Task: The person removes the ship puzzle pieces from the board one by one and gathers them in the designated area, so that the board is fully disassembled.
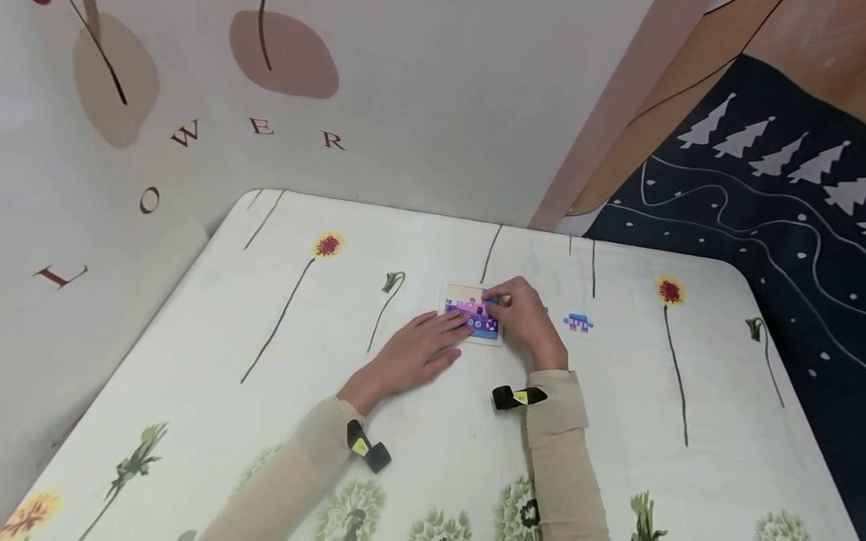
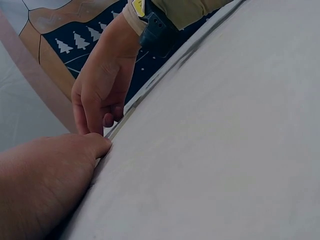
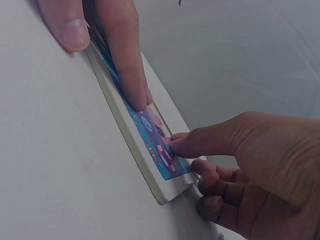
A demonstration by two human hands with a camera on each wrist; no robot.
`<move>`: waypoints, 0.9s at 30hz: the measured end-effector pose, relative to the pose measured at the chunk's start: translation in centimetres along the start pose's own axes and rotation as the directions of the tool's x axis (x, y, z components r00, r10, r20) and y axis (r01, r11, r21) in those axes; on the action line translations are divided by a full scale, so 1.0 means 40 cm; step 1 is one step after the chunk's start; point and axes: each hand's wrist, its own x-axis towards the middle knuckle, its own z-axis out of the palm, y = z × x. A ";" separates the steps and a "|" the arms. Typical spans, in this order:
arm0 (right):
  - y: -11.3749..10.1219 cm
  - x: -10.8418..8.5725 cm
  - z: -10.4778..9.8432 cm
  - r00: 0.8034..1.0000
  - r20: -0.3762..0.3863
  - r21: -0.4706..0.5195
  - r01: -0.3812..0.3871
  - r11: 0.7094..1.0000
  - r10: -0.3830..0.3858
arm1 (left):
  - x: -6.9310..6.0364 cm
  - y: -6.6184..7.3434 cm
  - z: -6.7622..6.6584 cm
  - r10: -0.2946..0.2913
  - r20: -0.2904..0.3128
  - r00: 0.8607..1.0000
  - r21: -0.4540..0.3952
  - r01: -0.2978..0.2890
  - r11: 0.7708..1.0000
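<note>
A small jigsaw puzzle [image 1: 482, 323] with a purple and pink picture on blue lies in a thin pale board [image 1: 463, 291] on the table. My left hand [image 1: 419, 349] rests on its left part with fingers extended; in the right wrist view a left fingertip [image 3: 132, 95] presses the picture. At the upper right of the board, my right hand [image 1: 528, 315] pinches a bluish puzzle piece [image 1: 485, 294] between thumb and index finger, mostly covered by the fingertips. The right hand's other fingers [image 3: 210, 182] curl beside the board's edge.
A loose blue and purple puzzle piece [image 1: 578, 323] lies on the table right of the right hand. The white tablecloth [image 1: 609, 398] has printed flowers. Behind the table hangs a patterned cloth [image 1: 440, 113], with a dark tree-printed part [image 1: 751, 195] at right.
</note>
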 end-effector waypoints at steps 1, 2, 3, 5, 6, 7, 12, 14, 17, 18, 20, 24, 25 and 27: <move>-0.001 0.000 -0.001 1.000 -0.001 0.002 0.001 1.000 -0.001 | 0.001 0.000 0.000 0.000 0.001 1.000 0.002 0.000 1.000; -0.002 0.001 -0.001 1.000 0.000 0.003 -0.001 1.000 0.001 | 0.001 -0.001 -0.001 0.000 0.001 1.000 0.004 0.000 1.000; -0.002 0.001 -0.001 1.000 0.000 0.004 -0.007 1.000 0.007 | 0.001 -0.001 0.000 -0.001 0.001 1.000 0.005 0.001 1.000; -0.002 0.001 0.000 1.000 0.000 0.006 -0.016 1.000 0.016 | 0.000 -0.001 0.000 -0.002 0.001 1.000 0.004 0.002 1.000; -0.003 0.000 0.000 1.000 0.001 0.008 -0.024 1.000 0.024 | 0.000 -0.001 0.000 -0.003 0.002 1.000 0.003 0.003 1.000; -0.003 0.000 0.000 1.000 0.001 0.011 -0.032 0.999 0.032 | 0.000 -0.001 0.000 -0.003 0.001 1.000 0.000 0.003 1.000; -0.003 -0.002 0.002 0.999 -0.003 0.025 -0.044 0.999 0.044 | -0.001 0.000 0.001 -0.006 0.001 1.000 -0.007 0.006 1.000; -0.004 -0.002 0.001 0.999 -0.006 0.022 -0.033 0.999 0.034 | -0.001 0.001 -0.001 -0.009 0.002 1.000 -0.006 0.009 1.000; -0.003 -0.001 0.000 1.000 -0.014 0.025 -0.019 1.000 0.019 | -0.001 0.002 -0.002 -0.012 0.006 1.000 -0.007 0.012 1.000; -0.002 -0.001 -0.001 1.000 -0.017 0.030 -0.015 0.999 0.016 | -0.001 0.003 -0.003 -0.014 0.008 1.000 -0.007 0.014 1.000; 0.000 -0.002 -0.002 1.000 -0.027 0.043 -0.013 0.999 0.014 | -0.001 0.003 -0.004 -0.015 0.008 1.000 -0.009 0.015 1.000; 0.004 -0.003 -0.004 0.999 -0.046 0.061 -0.024 0.998 0.027 | -0.001 0.004 -0.005 -0.018 0.010 1.000 -0.006 0.018 1.000; 0.004 -0.004 -0.004 0.998 -0.049 0.063 -0.028 0.998 0.031 | -0.001 0.003 -0.004 -0.017 0.009 1.000 -0.006 0.017 1.000; 0.007 -0.006 -0.005 0.998 -0.053 0.064 -0.028 0.998 0.032 | 0.000 0.003 -0.003 -0.015 0.009 1.000 -0.007 0.015 1.000</move>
